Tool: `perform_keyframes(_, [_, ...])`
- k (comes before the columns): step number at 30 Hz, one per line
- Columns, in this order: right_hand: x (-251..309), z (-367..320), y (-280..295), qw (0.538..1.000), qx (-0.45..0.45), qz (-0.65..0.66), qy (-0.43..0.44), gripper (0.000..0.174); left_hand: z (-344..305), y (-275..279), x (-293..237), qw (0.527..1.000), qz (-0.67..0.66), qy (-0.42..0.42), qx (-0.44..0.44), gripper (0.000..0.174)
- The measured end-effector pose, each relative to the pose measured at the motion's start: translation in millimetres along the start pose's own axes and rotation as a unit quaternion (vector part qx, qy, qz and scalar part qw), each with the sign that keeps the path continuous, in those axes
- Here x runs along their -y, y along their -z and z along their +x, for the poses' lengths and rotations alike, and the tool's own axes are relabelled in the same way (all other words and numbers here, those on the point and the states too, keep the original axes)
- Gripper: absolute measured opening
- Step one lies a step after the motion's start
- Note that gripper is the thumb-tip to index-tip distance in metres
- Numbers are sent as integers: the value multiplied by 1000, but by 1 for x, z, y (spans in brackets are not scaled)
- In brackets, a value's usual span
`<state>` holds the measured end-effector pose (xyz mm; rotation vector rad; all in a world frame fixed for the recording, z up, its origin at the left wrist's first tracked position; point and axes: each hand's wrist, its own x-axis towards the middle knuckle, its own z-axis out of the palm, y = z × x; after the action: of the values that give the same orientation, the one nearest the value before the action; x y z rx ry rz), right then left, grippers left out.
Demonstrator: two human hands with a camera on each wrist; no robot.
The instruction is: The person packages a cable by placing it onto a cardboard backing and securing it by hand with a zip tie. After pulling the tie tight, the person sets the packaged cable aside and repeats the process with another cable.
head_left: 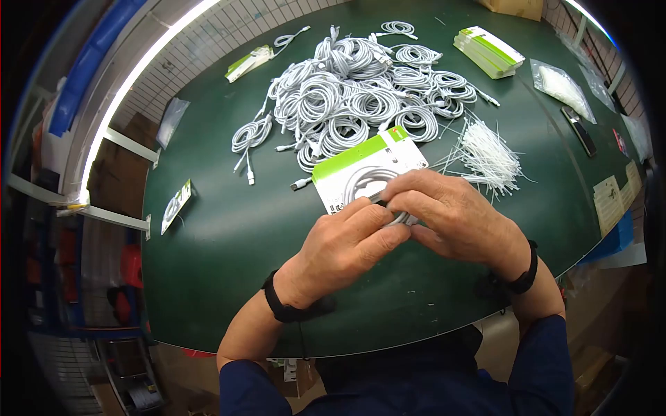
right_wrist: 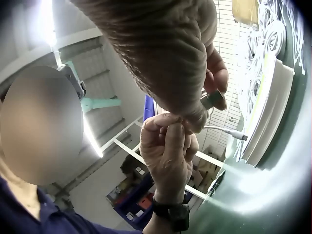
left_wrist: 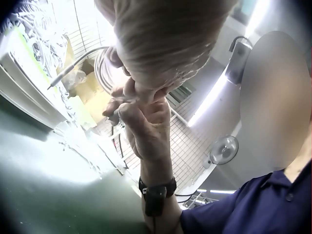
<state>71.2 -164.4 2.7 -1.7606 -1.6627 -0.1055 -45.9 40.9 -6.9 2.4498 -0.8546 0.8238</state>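
Observation:
A coiled white cable (head_left: 362, 179) is pinched between both hands above a stack of green-and-white cards (head_left: 340, 173). The left hand (head_left: 347, 239) grips the coil's near side with thumb and fingers. From the right, the right hand (head_left: 461, 218) holds it with curled fingers, fingertips close to the left ones. One cable connector (head_left: 301, 184) sticks out left of the cards; it also shows in the right wrist view (right_wrist: 236, 134). The left wrist view shows the coil (left_wrist: 101, 70) beyond the fingers. What lies between the fingertips is partly hidden.
Behind the cards lies a heap of coiled cables (head_left: 347, 90). White ties (head_left: 489, 156) are at the right, with a card stack (head_left: 489, 52), a clear bag (head_left: 560, 87) and a phone (head_left: 578, 130) beyond. A carded cable (head_left: 176, 206) lies on the left.

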Motion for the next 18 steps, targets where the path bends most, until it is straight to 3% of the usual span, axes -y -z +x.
perform_keyframes(8, [-3, -9, 3, 994, 84, 69, -25, 26, -8, 9, 5, 995, -95, 2, 30, 29])
perform_keyframes(14, [-2, -14, 10, 976, 57, 202, -64, 30, -3, 18, 4, 991, -99, -13, 85, 26])
perform_keyframes(18, [-8, -18, 2, 987, -9, 159, -38, 25, -1, 10, 16, 990, -113, -17, 78, 26])
